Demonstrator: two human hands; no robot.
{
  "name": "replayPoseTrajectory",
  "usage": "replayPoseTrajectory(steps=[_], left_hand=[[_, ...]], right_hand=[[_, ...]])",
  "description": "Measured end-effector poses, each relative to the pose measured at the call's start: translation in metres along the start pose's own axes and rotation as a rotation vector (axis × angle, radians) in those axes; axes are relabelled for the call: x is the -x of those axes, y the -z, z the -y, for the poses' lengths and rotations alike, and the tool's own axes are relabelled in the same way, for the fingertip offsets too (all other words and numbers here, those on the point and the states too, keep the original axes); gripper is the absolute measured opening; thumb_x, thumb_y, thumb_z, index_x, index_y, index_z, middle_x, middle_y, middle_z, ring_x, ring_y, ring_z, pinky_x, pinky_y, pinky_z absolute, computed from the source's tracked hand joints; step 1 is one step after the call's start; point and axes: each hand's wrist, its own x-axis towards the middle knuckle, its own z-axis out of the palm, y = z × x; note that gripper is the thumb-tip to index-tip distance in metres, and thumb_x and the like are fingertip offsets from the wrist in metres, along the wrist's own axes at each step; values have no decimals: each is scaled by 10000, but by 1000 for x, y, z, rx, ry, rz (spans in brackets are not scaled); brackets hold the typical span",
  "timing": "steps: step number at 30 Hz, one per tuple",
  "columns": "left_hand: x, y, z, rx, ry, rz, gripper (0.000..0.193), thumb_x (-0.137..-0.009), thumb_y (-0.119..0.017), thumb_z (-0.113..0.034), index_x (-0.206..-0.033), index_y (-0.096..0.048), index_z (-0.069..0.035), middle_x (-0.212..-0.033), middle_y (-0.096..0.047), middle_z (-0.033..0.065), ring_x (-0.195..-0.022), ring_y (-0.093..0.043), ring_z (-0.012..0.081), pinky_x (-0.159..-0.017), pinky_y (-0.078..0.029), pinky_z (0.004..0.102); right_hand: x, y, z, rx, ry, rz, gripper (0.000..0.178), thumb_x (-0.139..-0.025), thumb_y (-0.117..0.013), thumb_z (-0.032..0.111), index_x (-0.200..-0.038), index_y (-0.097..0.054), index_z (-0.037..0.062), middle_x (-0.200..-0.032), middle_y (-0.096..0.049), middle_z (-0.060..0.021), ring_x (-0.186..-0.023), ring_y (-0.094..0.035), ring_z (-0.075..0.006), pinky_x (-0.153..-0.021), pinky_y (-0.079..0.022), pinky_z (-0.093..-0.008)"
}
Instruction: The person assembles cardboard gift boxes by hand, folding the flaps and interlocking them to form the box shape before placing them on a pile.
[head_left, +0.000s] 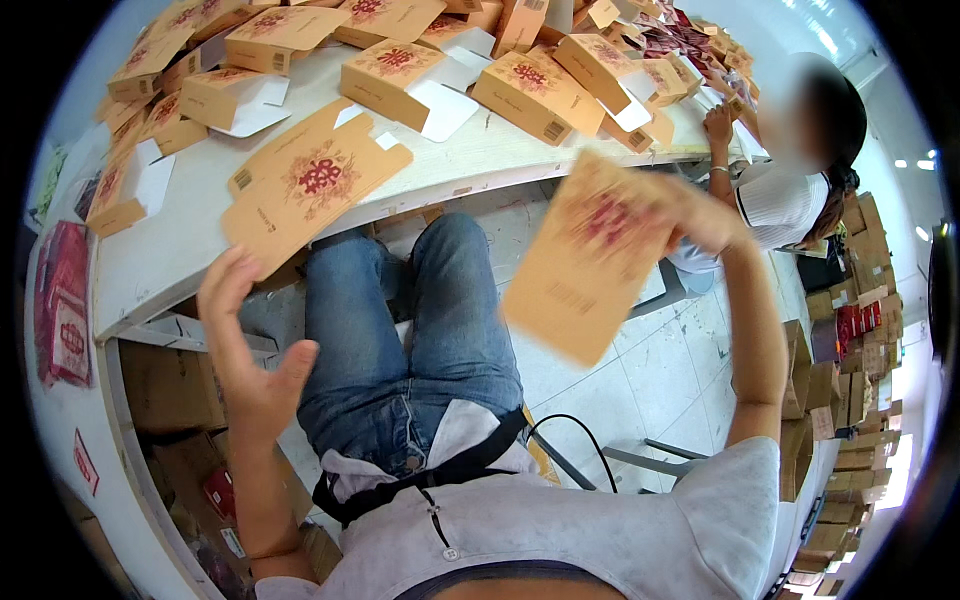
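My right hand (708, 218), smeared by motion, grips the edge of a tan carton (570, 285) with a red floral print, held up off the table over the floor. My left hand (248, 345) holds nothing; its thumb stands apart from the fingers. Its fingertips are at the near corner of a flattened tan carton (270, 215), which lies printed side up at the table's front edge. Whether they touch it I cannot tell.
Many folded tan boxes (395, 72), some with white flaps raised, crowd the white table (430, 165). To the right a person (790, 205) sits at the same table. Brown boxes (855, 400) are stacked at the far right. Red packets (65, 310) lie at the left.
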Motion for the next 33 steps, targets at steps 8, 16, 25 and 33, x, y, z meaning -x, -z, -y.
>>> replayPoseTrajectory(steps=[8, 16, 25, 33], left_hand=[[-8, 20, 27, -137, 248, 44, 417, -733, -580, -65, -1136, -475, -42, -1281, -413, 142, -1168, -410, 265, -973, -323, 375], [-20, 29, 27, -233, 356, 29, 393, -709, -626, -96, -1075, -504, -20, -1242, -432, 178, -1145, -430, 322, -961, -332, 390], [-90, -1, 72, -557, 334, 435, 938, -511, -792, -423, -1258, -407, -5, -1287, -395, 195, -1226, -328, 344, -1000, -239, 467], [-97, -2, 68, -611, 358, 517, 1016, -465, -790, -483, -1264, -406, 15, -1294, -386, 164, -1073, -408, 292, -888, -302, 407]], right_hand=[[-89, 235, -54, -872, 298, -745, 505, -811, -601, 405, -1124, -490, 25, -1083, -532, -153, -1042, -518, -273, -824, -453, -400], [-209, 269, -81, -906, 243, -840, 650, -787, -585, 445, -1310, -361, 130, -1319, -332, -101, -1177, -387, -279, -967, -312, -461], [-190, 81, -9, -584, 547, -593, 196, -871, -559, 180, -1038, -538, 79, -955, -550, 8, -796, -536, -81, -724, -406, -240], [-144, -89, 51, -33, 731, -94, 199, -734, -588, -22, -923, -559, 33, -989, -524, -92, -722, -525, -120, -607, -434, -252]])
